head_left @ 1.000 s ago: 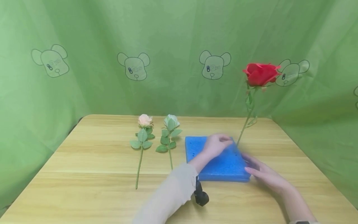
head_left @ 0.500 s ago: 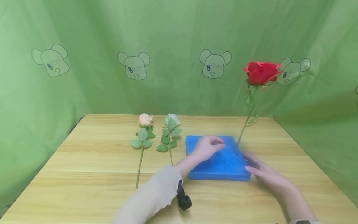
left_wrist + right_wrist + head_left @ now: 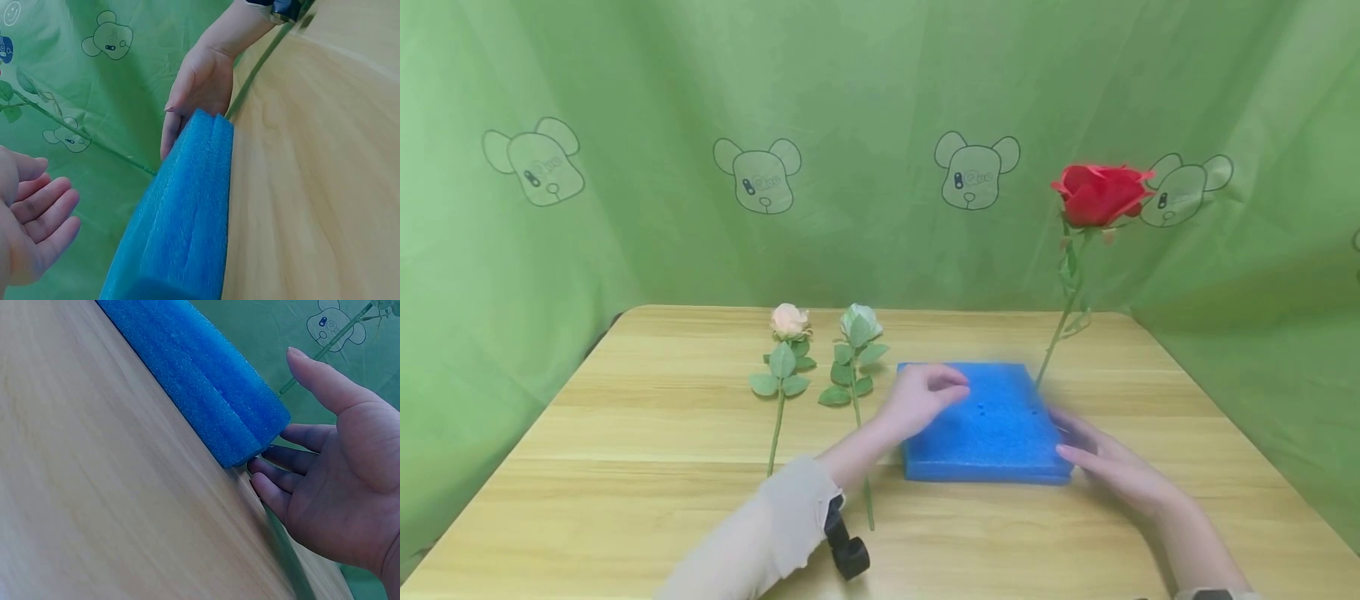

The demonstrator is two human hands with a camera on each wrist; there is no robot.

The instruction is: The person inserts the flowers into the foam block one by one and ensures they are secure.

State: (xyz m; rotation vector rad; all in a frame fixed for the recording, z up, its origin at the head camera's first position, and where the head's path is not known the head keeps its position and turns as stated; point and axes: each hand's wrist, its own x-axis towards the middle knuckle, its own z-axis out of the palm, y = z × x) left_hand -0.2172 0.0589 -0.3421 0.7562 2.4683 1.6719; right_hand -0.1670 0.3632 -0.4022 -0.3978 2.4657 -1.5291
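A blue foam block (image 3: 1000,442) with small holes in its top lies on the table. Upright in its right back part, leaning slightly, stands a red rose (image 3: 1102,197) on a green stem. My left hand (image 3: 919,402) hovers over the block's left part, holding nothing; in the left wrist view its fingers (image 3: 55,215) hang loosely bent. At the block's right side is my right hand (image 3: 1116,473), and its relaxed fingertips (image 3: 265,481) touch or nearly touch the foam corner in the right wrist view.
Left of the block, a pale pink rose (image 3: 790,322) and a whitish rose (image 3: 862,322) lie side by side on the wooden table (image 3: 625,433). My left forearm crosses over their lower stems. A green curtain (image 3: 865,75) surrounds the table's back and sides.
My left hand has moved left across the foam block, away from the red rose's stem, uncovering more of the block's top. The right hand and the roses have stayed put.
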